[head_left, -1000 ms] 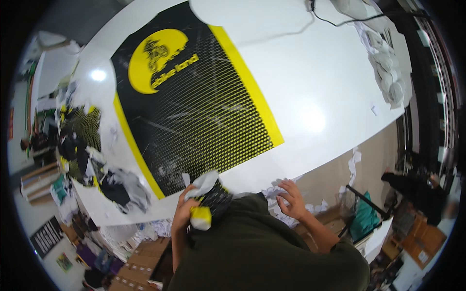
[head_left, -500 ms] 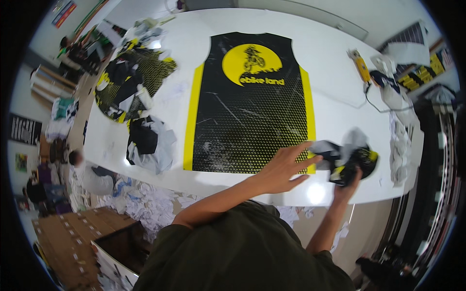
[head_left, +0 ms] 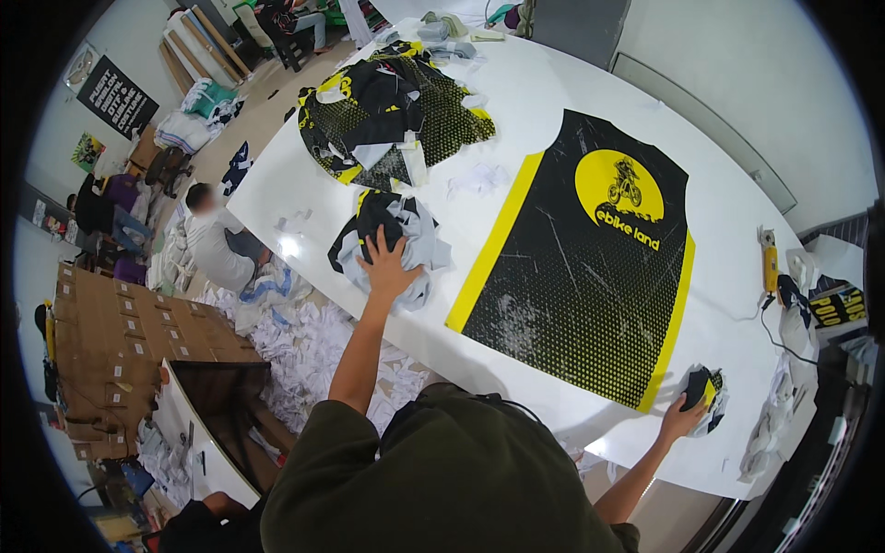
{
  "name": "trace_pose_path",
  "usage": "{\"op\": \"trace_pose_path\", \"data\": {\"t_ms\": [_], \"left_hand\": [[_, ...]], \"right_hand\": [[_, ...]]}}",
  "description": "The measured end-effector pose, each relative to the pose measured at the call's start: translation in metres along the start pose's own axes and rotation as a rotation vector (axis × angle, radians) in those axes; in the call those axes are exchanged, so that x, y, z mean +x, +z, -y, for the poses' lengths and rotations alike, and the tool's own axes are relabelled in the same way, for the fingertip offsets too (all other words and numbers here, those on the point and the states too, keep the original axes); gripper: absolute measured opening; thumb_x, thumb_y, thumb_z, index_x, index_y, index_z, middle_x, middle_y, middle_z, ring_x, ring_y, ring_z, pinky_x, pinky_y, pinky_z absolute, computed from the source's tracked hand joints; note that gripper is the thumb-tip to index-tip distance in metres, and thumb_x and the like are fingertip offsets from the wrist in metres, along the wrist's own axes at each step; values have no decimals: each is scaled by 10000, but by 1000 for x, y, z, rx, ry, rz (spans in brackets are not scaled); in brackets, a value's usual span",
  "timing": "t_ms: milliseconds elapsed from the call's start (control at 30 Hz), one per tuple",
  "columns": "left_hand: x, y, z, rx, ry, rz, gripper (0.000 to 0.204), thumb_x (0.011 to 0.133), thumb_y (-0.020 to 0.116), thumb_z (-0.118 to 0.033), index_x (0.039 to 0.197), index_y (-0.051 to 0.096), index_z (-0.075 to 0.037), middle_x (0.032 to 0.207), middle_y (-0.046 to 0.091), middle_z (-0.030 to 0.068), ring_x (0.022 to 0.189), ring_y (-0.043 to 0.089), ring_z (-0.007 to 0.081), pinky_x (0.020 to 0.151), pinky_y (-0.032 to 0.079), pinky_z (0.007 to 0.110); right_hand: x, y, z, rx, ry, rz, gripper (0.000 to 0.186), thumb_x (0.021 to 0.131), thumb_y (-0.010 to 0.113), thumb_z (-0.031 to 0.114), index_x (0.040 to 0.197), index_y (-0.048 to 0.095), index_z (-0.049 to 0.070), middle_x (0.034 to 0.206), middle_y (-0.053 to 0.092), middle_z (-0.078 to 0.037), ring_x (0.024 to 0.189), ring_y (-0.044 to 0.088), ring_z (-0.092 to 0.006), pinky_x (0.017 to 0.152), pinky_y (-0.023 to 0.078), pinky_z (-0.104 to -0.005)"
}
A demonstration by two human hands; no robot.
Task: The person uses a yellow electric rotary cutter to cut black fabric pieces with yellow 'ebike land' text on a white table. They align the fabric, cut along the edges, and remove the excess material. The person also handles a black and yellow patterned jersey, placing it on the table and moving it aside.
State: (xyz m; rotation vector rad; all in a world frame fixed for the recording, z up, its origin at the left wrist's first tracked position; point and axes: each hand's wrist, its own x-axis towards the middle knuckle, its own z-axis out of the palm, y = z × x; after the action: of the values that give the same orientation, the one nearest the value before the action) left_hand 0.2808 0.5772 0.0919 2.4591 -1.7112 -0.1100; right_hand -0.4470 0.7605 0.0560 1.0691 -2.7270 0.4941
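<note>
My left hand (head_left: 389, 269), fingers spread, lies on a crumpled heap of grey and black fabric scraps (head_left: 417, 241) at the table's near left edge. At the near right, a small bunched wad of black, yellow and grey fabric (head_left: 713, 403) rests on the tabletop or just above it; my right hand (head_left: 680, 420) grips its near side. Between the hands a black jersey panel (head_left: 567, 276) lies flat, with yellow side strips, a yellow round print and a dotted lower half. Part of the wad is hidden by my right fingers.
Larger black and yellow fabric pieces (head_left: 387, 115) are piled at the table's far left. A yellow corded tool (head_left: 769, 258) lies at the right by white cloth rolls (head_left: 774, 415). Paper scraps (head_left: 309, 336) cover the floor; cardboard boxes (head_left: 138, 350) and a seated person (head_left: 219, 241) are left.
My view has swung to the left. My left hand has gone from beside the wad to the grey and black heap. The right hand still has the fabric wad, now more compact.
</note>
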Motion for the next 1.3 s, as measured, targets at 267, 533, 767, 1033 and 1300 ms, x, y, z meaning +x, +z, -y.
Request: {"op": "trace_pose_path", "data": {"t_ms": [267, 533, 767, 1033, 1300], "left_hand": [[27, 4, 113, -100, -51, 60, 731, 733, 839, -418, 1400, 592, -246, 1662, 251, 145, 1476, 273, 523, 1093, 269, 783], [145, -59, 112, -226, 138, -105, 626, 805, 808, -461, 1346, 667, -179, 1677, 228, 201, 1518, 218, 504, 1117, 242, 759], [346, 15, 138, -352, -139, -266, 718, 878, 788, -332, 1518, 482, -218, 1540, 427, 193, 1395, 442, 435, 1081, 373, 643], [402, -62, 145, -368, 273, -134, 294, 905, 723, -327, 1023, 747, -58, 1027, 726, 190, 1034, 696, 419, 911, 553, 520], [310, -291, 77, -851, 709, 137, 398, 1029, 644, -351, 1152, 641, 27, 957, 627, 28, 847, 507, 112, 767, 438, 293]], "right_hand": [[-99, 4, 167, 369, -298, 119, 588, 982, 646, 186, 1463, 443, -84, 1466, 503, -299, 1388, 452, -470, 1187, 346, -504], [-170, -24, 298, 434, -283, 250, 551, 995, 617, 125, 1467, 431, -93, 1477, 481, -311, 1385, 451, -462, 1179, 336, -523], [-208, -63, 371, 565, -276, 425, 539, 991, 610, 68, 1482, 434, -67, 1465, 524, -283, 1363, 513, -427, 1170, 379, -473], [-220, -65, 394, 608, -481, 426, 517, 982, 611, 35, 1478, 467, 3, 1181, 695, -206, 1095, 674, -305, 982, 510, -410], [-192, -87, 556, 793, -739, 665, 595, 965, 688, 76, 1503, 444, 8, 1261, 683, -162, 1100, 673, -248, 958, 523, -373]]}}
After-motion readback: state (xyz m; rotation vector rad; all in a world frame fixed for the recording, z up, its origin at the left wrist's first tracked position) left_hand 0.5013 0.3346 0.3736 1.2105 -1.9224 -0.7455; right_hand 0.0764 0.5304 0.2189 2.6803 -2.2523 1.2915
